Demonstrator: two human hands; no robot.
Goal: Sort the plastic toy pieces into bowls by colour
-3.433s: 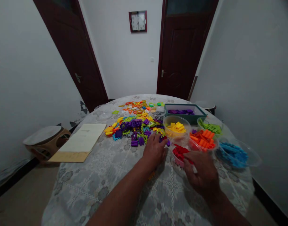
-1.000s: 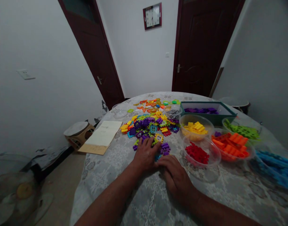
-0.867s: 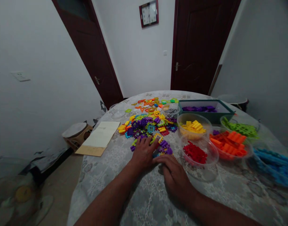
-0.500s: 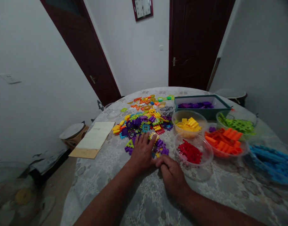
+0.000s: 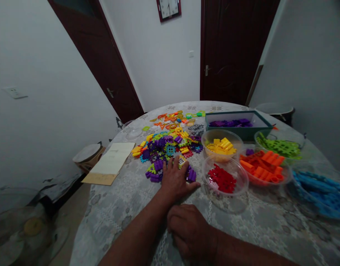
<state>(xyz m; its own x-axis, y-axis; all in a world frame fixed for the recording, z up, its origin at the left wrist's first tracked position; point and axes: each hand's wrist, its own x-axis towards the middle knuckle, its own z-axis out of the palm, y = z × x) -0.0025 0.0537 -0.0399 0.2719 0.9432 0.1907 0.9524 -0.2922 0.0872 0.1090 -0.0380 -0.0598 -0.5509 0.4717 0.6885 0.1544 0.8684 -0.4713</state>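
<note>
My left hand (image 5: 175, 181) lies with fingers spread over the near end of a pile of plastic building pieces (image 5: 167, 144), its thumb stretched out to the right. Purple pieces (image 5: 155, 171) show on its left, with more by the thumb, and a yellow window-shaped piece (image 5: 182, 160) sits just beyond its fingertips. Close to me, beside my left wrist, my right hand (image 5: 190, 231) is curled into a fist on the tablecloth. Whatever its fingers may hold is hidden.
Clear bowls hold red (image 5: 222, 178), yellow (image 5: 221, 146), orange (image 5: 262, 166), green (image 5: 280, 145) and blue pieces (image 5: 322, 188) on the right. Behind them stands a dark green box (image 5: 239, 132) with purple pieces. A notepad (image 5: 111, 160) lies left; orange pieces (image 5: 170, 120) are scattered at the back.
My right hand has drawn back toward me from beside my left thumb, its fingers now curled under. My left hand has shifted slightly right, with the thumb spread outward.
</note>
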